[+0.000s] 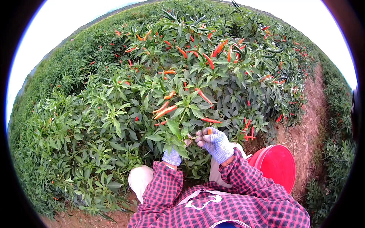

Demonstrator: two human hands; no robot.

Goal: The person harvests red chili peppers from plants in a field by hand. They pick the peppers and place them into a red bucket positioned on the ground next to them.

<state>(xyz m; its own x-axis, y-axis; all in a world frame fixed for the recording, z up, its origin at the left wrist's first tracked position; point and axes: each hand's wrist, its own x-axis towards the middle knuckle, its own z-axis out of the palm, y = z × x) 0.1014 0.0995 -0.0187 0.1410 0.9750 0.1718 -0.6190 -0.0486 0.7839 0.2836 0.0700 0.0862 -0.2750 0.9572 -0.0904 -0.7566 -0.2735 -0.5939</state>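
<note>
Before me stands a leafy chili pepper plant with red and orange pods, such as a long red chili pepper [203, 96] above my hands. My right hand [213, 139], in a pale purple work glove with dirty fingertips, has its fingers closed on an orange chili pepper [210, 131], of which only a small part shows. My left hand [174, 154], gloved alike, reaches in among the leaves just left of it. Leaves cover most of its fingers, so its hold cannot be made out. Two orange-red peppers [165, 111] hang above the left hand.
A red plastic bucket [278, 168] stands tilted beside my right forearm. Behind it a bare dirt path [309, 119] runs between the rows. Dense pepper plants [85, 136] spread to the left and far ahead. My knees are close to the plant on both sides.
</note>
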